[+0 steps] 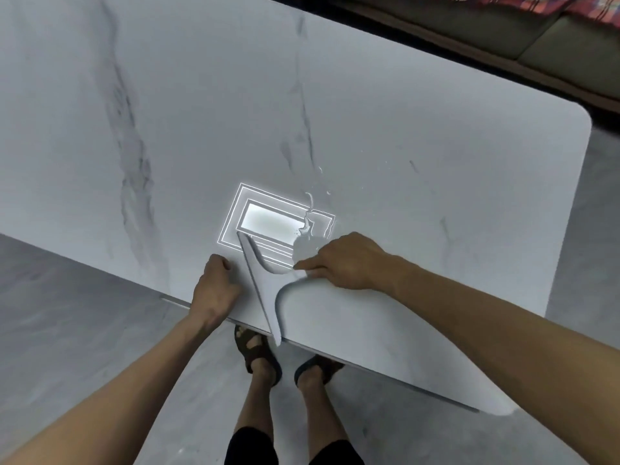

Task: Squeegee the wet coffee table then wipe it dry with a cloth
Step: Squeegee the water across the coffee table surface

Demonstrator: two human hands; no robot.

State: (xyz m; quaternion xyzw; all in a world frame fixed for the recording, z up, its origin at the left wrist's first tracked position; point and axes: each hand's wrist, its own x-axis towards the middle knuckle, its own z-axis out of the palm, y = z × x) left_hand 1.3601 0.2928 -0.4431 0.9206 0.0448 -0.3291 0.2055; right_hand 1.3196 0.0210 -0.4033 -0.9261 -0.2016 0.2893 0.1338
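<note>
The white marble coffee table (402, 162) fills most of the view. A puddle of water (307, 251) and a few drops (320, 182) lie near its front edge, next to the reflection of a ceiling light (268, 223). A pale grey squeegee (266, 290) lies with its long blade running from the reflection down past the front edge. Its curved handle bends right into my right hand (349, 263), which grips it. My left hand (213, 286) rests on the tabletop just left of the blade and holds nothing. No wiping cloth is in view.
A sofa (553, 45) with a plaid fabric (570, 5) stands beyond the table's far edge at the top right. Grey floor (67, 313) lies left and below. My sandalled feet (258, 350) stand right at the front edge, and the table's rounded corner (583, 119) is on the right.
</note>
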